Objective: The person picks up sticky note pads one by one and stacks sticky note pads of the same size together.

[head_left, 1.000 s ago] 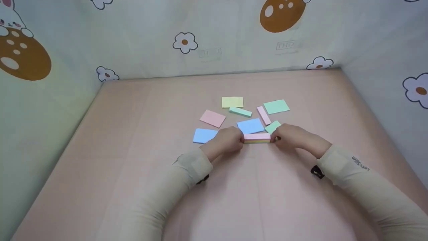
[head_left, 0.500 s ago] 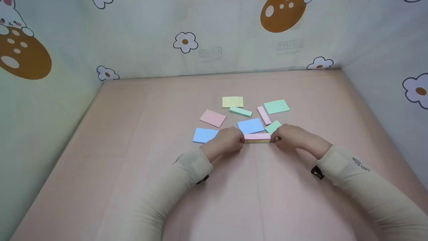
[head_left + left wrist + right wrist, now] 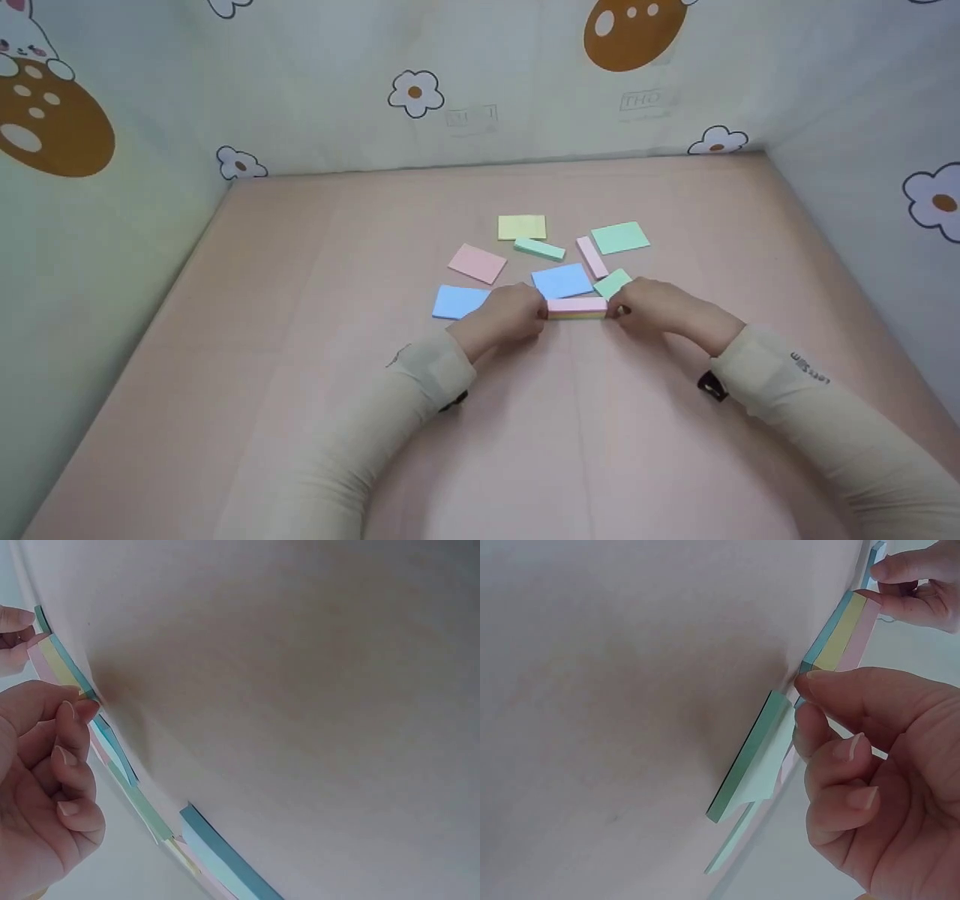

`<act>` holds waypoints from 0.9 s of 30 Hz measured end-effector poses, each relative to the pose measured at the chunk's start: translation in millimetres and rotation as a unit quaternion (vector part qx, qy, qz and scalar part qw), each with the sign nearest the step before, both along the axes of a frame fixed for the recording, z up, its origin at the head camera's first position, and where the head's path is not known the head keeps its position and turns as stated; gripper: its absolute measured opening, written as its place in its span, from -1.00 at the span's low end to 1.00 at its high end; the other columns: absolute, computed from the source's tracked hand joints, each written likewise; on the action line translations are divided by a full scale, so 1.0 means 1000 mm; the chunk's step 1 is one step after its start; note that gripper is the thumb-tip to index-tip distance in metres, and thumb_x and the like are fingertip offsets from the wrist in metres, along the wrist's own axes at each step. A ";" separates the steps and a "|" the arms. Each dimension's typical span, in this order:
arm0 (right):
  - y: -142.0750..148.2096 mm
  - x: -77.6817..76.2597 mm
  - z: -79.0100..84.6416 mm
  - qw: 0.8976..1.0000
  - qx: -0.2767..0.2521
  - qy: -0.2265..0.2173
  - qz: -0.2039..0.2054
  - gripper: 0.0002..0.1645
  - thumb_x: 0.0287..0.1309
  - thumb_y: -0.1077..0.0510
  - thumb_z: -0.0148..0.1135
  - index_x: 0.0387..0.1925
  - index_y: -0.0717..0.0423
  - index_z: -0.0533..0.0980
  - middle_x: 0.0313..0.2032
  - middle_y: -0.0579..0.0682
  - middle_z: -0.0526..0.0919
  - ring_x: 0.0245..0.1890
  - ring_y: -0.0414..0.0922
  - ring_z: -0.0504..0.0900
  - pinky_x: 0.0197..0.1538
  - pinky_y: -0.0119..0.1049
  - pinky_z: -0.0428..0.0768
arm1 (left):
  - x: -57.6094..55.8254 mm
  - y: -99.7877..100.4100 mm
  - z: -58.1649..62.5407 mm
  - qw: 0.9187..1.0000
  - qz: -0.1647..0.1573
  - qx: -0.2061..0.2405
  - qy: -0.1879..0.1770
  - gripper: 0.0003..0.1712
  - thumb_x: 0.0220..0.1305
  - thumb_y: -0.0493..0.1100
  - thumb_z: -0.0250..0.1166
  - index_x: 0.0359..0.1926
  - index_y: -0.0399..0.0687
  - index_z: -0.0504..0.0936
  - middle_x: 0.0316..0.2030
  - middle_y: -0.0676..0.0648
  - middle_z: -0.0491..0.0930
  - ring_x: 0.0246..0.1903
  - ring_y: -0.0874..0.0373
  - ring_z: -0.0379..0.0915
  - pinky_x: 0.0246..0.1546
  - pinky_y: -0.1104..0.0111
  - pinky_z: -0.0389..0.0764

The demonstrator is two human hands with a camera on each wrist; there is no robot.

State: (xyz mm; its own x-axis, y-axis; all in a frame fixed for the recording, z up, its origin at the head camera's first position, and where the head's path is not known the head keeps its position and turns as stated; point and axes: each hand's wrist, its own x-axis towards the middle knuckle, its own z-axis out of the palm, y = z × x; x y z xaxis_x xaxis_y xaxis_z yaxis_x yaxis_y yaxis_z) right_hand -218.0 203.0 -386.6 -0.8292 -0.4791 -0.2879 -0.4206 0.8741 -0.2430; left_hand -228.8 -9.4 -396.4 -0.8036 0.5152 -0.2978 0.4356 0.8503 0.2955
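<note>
In the head view a narrow stack of sticky note pads (image 3: 577,306) lies near the front of the group, its pink layer uppermost. Yellow and blue-green layers (image 3: 829,630) show below the pink in the right wrist view. My left hand (image 3: 510,315) pinches the stack's left end between thumb and finger. At the opposite end, my right hand (image 3: 666,311) pinches it likewise, its other fingers curled loosely. A blue sticky note pad (image 3: 562,282) sits just behind the stack. Close behind my right hand is a green pad (image 3: 612,283), partly covered by it.
Another blue pad (image 3: 457,302) is partly hidden by the left hand. Farther back lie a pink pad (image 3: 477,264), a yellow pad (image 3: 522,227), a green pad (image 3: 620,238), a narrow green pad (image 3: 539,250) and a narrow pink pad (image 3: 592,257). Patterned cloth walls (image 3: 525,90) border the table (image 3: 300,300).
</note>
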 end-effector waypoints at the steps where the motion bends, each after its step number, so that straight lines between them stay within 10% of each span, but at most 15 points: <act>1: 0.000 0.000 0.001 1.000 0.002 0.001 -0.002 -0.77 0.08 0.34 0.13 -0.22 0.20 0.63 -0.33 0.08 0.61 -0.38 -0.06 0.45 -0.22 -0.12 0.48 | 0.000 0.000 0.000 1.000 0.000 0.002 -0.001 -0.74 0.23 -0.20 0.14 -0.10 -0.11 0.64 -0.31 -0.03 0.60 -0.36 0.14 0.40 -0.30 0.39 0.45; 12: 0.008 -0.020 0.017 0.991 -0.042 0.045 -0.118 -0.69 0.11 0.31 0.06 -0.10 0.36 0.52 -0.22 0.23 0.60 -0.32 0.01 0.51 -0.24 -0.14 0.50 | -0.003 -0.012 0.002 1.000 0.017 0.008 0.011 -0.73 0.23 -0.21 0.11 -0.11 -0.12 0.65 -0.20 -0.06 0.64 -0.30 0.13 0.44 -0.15 0.34 0.50; 20: -0.007 -0.054 0.014 0.985 -0.041 -0.009 -0.169 -0.52 0.13 0.17 0.08 0.05 0.39 0.41 -0.06 0.28 0.53 -0.27 0.02 0.45 -0.18 -0.14 0.47 | -0.004 -0.014 0.004 0.999 0.039 0.016 -0.003 -0.71 0.24 -0.20 0.11 -0.07 -0.11 0.64 -0.14 -0.07 0.63 -0.26 0.12 0.46 -0.12 0.33 0.49; 27: -0.020 -0.067 0.008 0.981 -0.022 -0.025 -0.193 -0.76 0.03 0.16 0.15 -0.34 0.30 0.48 -0.56 0.01 0.40 -0.56 -0.13 0.34 -0.48 -0.33 0.28 | -0.004 -0.016 0.006 0.999 0.049 0.013 -0.006 -0.70 0.25 -0.18 0.10 -0.04 -0.09 0.62 -0.10 -0.07 0.61 -0.25 0.11 0.45 -0.11 0.31 0.49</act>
